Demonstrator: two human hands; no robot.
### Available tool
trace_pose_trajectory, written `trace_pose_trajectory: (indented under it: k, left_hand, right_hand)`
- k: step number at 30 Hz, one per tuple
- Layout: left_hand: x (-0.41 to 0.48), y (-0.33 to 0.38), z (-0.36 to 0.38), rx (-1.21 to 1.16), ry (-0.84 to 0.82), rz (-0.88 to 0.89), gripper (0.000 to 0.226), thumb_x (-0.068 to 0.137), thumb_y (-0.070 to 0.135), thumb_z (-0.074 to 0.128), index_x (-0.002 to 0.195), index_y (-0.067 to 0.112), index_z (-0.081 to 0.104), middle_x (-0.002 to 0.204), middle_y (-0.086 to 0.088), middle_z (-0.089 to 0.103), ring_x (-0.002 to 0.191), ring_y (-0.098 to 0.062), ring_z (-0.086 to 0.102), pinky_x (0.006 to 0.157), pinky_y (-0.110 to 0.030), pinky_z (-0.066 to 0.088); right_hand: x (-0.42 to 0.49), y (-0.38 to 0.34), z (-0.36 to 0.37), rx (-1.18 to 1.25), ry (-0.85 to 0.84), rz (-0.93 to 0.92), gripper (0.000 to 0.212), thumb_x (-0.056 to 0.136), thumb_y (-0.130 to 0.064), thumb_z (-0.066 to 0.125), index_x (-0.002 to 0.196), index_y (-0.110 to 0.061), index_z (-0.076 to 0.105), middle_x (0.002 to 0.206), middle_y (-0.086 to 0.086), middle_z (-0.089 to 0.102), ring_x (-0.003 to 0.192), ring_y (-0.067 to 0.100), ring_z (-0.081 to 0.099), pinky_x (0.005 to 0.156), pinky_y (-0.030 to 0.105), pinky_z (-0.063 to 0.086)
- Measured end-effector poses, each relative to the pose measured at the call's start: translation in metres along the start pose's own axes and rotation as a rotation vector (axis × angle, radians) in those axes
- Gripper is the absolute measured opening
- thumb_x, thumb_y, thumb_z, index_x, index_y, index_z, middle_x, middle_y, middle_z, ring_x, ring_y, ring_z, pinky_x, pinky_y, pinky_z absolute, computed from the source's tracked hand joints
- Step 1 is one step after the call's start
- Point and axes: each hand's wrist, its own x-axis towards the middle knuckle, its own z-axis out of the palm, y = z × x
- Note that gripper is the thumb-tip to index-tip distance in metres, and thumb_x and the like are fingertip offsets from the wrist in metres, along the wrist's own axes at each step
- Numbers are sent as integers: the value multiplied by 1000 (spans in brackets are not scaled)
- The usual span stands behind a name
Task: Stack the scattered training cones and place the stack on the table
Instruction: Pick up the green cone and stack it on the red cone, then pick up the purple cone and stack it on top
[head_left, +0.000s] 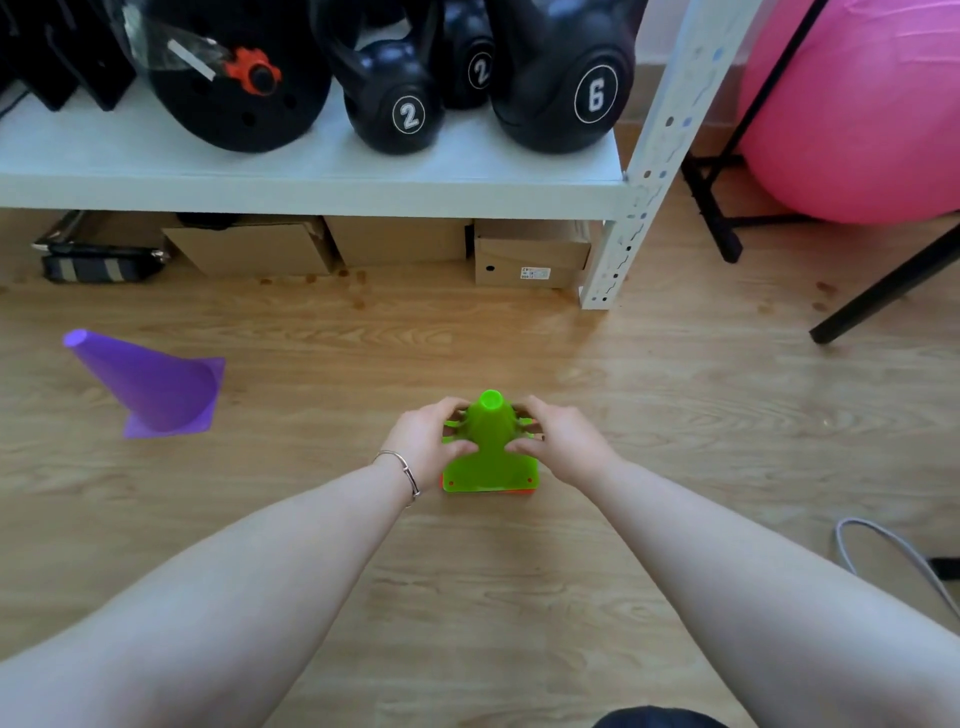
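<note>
Both hands, left hand and right hand, clasped green cone upright on floor | orange edge beneath, probably a nested cone | purple cone upright, well left, left hand nearer.

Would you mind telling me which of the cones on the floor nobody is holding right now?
The purple cone, alone at far left. Both hands grip the green cone, stacked on an orange one.

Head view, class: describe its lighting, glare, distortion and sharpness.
Head view: soft daylight, pale glare on the floor right of centre; wide-angle bending tilts the shelf post and purple cone; the green cone between the hands is sharp enough, edges softer.
</note>
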Motion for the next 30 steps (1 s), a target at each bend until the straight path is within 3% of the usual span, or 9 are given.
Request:
trace_pose_trajectory:
  k: [5, 9, 11, 13, 16, 19, 22, 25, 30]
  left_hand:
    - [4, 4, 2, 213, -104, -32, 57, 84, 30, 66, 133, 22, 39, 125, -9, 61, 112, -29, 59, 94, -40, 48]
    - [2, 10, -6, 479, -166, -35, 49, 90, 24, 54, 134, 18, 32, 121, -15, 55, 105, -35, 57, 85, -45, 49]
    - [-2, 13, -15, 607, -98, -50, 42, 88, 17, 52, 126, 16, 34, 118, -13, 53, 103, -35, 55, 78, -42, 48]
    - [-8, 16, -24, 746, 8, -70, 48, 81, 14, 59, 122, 18, 35, 118, -9, 52, 106, -32, 51, 77, -40, 44]
    - [-16, 19, -40, 822, 158, -60, 47, 82, 21, 59, 123, 19, 37, 119, -7, 51, 112, -31, 47, 84, -41, 41]
    - [-23, 22, -65, 853, 262, -22, 46, 86, 35, 54, 125, 18, 36, 123, -8, 50, 117, -31, 44, 94, -46, 39]
    - [-32, 22, -103, 887, 305, -21, 56, 86, 44, 53, 131, 16, 34, 131, -10, 47, 124, -32, 40, 99, -49, 36]
    - [-45, 13, -156, 938, 326, -24, 59, 87, 46, 51, 134, 15, 31, 132, -10, 45, 122, -32, 41, 96, -47, 38]
    - [-82, -18, -252, 1001, 341, -49, 61, 89, 47, 47, 138, 17, 27, 132, -8, 44, 118, -29, 44, 92, -41, 41]
  right_hand:
    - [6, -3, -11, -192, -70, -15, 57, 78, -39, 73, 128, -21, 52, 117, 9, 67, 110, 28, 61, 89, 40, 50]
    - [8, -15, -26, -419, -87, -68, 52, 84, -37, 66, 130, -21, 49, 114, 9, 62, 106, 32, 58, 81, 39, 49]
    - [8, -23, -33, -544, -48, -102, 46, 88, -37, 61, 129, -20, 49, 111, 9, 60, 102, 34, 59, 73, 38, 47]
    - [7, -32, -40, -685, 40, -156, 41, 89, -35, 60, 125, -17, 51, 108, 8, 60, 99, 34, 60, 69, 36, 43]
    - [8, -44, -51, -851, 148, -188, 47, 76, -32, 72, 119, -16, 58, 101, 5, 66, 98, 31, 62, 79, 37, 47]
    - [12, -64, -64, -878, 291, -179, 51, 61, -28, 80, 109, -15, 67, 87, 5, 69, 88, 32, 66, 82, 40, 51]
    - [15, -98, -75, -862, 322, -195, 49, 68, -34, 74, 112, -14, 64, 94, 7, 69, 95, 32, 64, 92, 46, 48]
    - [20, -137, -81, -863, 342, -242, 57, 69, -43, 74, 117, -15, 62, 100, 6, 69, 101, 31, 63, 95, 45, 46]
    - [31, -213, -72, -828, 387, -312, 59, 64, -47, 77, 113, -17, 65, 96, 4, 71, 95, 29, 66, 90, 42, 50]
